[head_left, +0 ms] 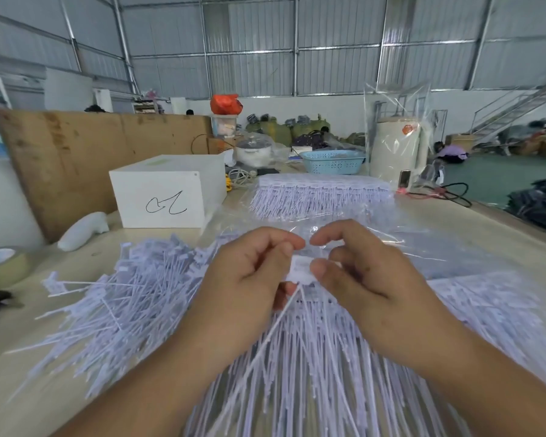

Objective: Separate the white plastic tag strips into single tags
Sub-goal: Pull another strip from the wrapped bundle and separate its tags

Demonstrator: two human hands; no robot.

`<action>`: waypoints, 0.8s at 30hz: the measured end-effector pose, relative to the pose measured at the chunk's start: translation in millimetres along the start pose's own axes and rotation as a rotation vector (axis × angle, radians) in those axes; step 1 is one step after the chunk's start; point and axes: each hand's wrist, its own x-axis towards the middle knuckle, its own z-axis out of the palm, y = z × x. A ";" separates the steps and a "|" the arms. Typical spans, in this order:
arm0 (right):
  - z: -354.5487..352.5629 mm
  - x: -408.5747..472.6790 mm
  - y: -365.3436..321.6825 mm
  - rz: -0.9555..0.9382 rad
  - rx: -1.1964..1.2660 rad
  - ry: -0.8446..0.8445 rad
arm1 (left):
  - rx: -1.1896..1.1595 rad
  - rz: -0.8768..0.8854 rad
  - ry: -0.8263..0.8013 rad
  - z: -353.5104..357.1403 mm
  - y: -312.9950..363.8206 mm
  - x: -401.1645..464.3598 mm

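At the centre of the frame the left hand (249, 275) and the right hand (363, 272) meet, both pinching the flat head of one white tag strip (301, 269) between thumbs and curled fingers; the strip's thin tails hang down from the grip toward the bottom edge. Directly under the hands lies a fan of joined strips (312, 373) on the pale surface (44, 383), their tails pointing at the lower middle of the frame. To the left of the hands sits a loose pile of single tags (133, 291), lying at mixed angles. Above the hands, crumpled clear plastic film (391, 244) covers the surface, and beyond it a neat stack of uncut strips (322, 193) rests in the upper middle. A white box (167, 197) with a black scribble stands in the upper left of centre, and a light blue basket (333, 161) sits behind the stack.
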 end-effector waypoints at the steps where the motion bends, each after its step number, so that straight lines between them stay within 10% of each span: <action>1: 1.2 -0.4 0.8 0.018 0.024 -0.044 | 0.008 0.011 0.002 -0.5 -0.5 0.2; 16: 7.5 0.3 6.1 0.181 0.156 -0.118 | 0.076 -0.061 -0.109 5.9 -15.9 -1.4; 24: 9.2 3.7 6.8 0.175 0.151 0.002 | -0.441 -0.366 -0.153 8.5 -12.8 2.5</action>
